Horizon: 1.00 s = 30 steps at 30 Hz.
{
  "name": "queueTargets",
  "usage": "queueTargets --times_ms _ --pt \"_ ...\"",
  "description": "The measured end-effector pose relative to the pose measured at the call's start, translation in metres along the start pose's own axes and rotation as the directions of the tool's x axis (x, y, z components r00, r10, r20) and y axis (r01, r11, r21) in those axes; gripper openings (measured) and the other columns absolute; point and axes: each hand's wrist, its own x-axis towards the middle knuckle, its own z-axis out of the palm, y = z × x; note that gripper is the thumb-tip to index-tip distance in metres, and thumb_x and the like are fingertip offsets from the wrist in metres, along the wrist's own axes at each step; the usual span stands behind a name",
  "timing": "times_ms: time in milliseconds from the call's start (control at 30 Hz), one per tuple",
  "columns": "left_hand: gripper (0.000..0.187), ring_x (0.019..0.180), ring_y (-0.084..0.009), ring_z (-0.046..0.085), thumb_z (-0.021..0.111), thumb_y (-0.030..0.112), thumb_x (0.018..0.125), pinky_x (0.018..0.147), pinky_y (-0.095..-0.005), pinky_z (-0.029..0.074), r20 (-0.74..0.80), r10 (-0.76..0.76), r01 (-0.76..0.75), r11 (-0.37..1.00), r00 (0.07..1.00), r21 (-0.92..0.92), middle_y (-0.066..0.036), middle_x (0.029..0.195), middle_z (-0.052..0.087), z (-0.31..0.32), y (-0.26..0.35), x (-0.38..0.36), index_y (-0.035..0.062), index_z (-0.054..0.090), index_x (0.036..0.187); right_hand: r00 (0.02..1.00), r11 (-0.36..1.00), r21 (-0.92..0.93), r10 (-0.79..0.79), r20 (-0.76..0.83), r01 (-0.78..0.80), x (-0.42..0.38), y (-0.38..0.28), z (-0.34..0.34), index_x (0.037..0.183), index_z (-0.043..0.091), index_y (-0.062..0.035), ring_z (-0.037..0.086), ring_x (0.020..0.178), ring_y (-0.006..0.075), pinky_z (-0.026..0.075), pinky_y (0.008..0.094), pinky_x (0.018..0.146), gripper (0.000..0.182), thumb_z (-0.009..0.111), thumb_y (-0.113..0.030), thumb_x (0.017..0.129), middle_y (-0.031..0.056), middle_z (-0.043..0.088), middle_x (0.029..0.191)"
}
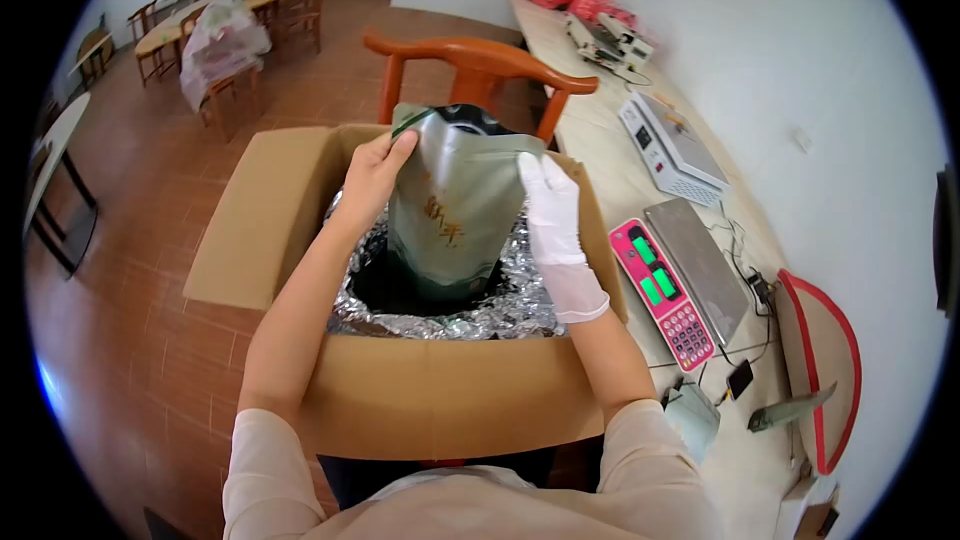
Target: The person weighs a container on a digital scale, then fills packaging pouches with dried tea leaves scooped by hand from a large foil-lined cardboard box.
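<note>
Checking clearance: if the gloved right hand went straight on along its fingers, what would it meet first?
The right hand would meet the pouch it holds; past that, probably the wooden chair, though depth is unclear.

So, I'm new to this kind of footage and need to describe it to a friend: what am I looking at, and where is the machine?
There is no robot here. The one picture comes from a camera worn on a person's head, looking forward and down at their own hands. The left hand is bare; the right hand wears a white glove. Together they hold a greenish pouch upright by its top edges, over an open cardboard box lined with crinkled foil. What lies deeper in the box is too dark to tell. On the long table to the right are a pink scale with lit green displays and a pale boxy device.
</note>
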Motion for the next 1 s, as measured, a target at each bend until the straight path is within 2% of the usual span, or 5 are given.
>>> queueTargets --times_ms 367,433,633,767,1000 --pt "0.028 0.074 -0.0093 0.053 0.052 0.026 0.094 0.07 -0.0244 0.044 0.067 0.159 -0.169 0.969 0.985 0.18 -0.003 0.077 0.061 0.003 0.006 -0.016 -0.0007 0.061 0.095 0.978 0.985 -0.061 0.165 0.127 -0.158 -0.02 0.009 -0.053 0.097 0.062 0.0003 0.053 0.081 0.0078 0.044 0.0241 0.074 0.016 0.06 -0.011 0.087 0.001 0.062 0.088" --pt "0.025 0.062 -0.0227 0.05 0.054 0.023 0.092 0.061 -0.03 0.043 0.131 0.273 -0.302 0.831 0.953 0.466 -0.013 0.067 0.052 0.003 -0.015 -0.013 -0.0003 0.054 0.083 0.925 0.869 -0.486 0.251 0.283 -0.087 -0.013 0.016 -0.067 0.104 0.061 0.001 0.057 0.088 0.0132 0.044 0.0278 0.082 0.024 0.062 -0.01 0.083 0.0052 0.063 0.093" --pt "0.028 0.056 -0.0304 0.04 0.057 0.018 0.089 0.053 -0.034 0.038 0.318 0.294 -0.43 0.693 0.901 0.579 -0.016 0.063 0.04 0.027 -0.009 -0.026 -0.0017 0.045 0.073 0.883 0.861 -0.46 0.027 0.469 0.218 0.002 -0.011 -0.02 0.119 0.053 -0.0015 0.056 0.106 0.0254 0.042 0.031 0.092 0.049 0.067 -0.026 0.079 0.015 0.059 0.112" --pt "0.024 0.057 -0.0289 0.045 0.057 0.021 0.089 0.054 -0.0351 0.04 0.257 0.147 -0.271 0.784 0.955 0.558 -0.014 0.064 0.047 0.017 -0.002 -0.026 -0.0003 0.052 0.079 0.803 0.683 -0.671 0.209 0.558 0.289 0.017 -0.007 0.003 0.092 0.063 -0.0029 0.059 0.082 0.0358 0.046 0.0389 0.072 0.037 0.065 -0.037 0.079 0.0194 0.061 0.084" --pt "0.014 0.061 -0.0111 0.047 0.064 0.013 0.084 0.055 -0.0252 0.041 0.313 0.138 -0.272 0.857 0.94 0.438 -0.006 0.07 0.053 0.021 -0.001 -0.02 0.0012 0.058 0.087 0.844 0.719 -0.515 -0.19 0.502 0.468 0.007 0.012 -0.002 0.078 0.061 -0.0049 0.057 0.065 0.0322 0.044 0.0386 0.057 0.025 0.063 -0.03 0.082 0.0137 0.057 0.069"
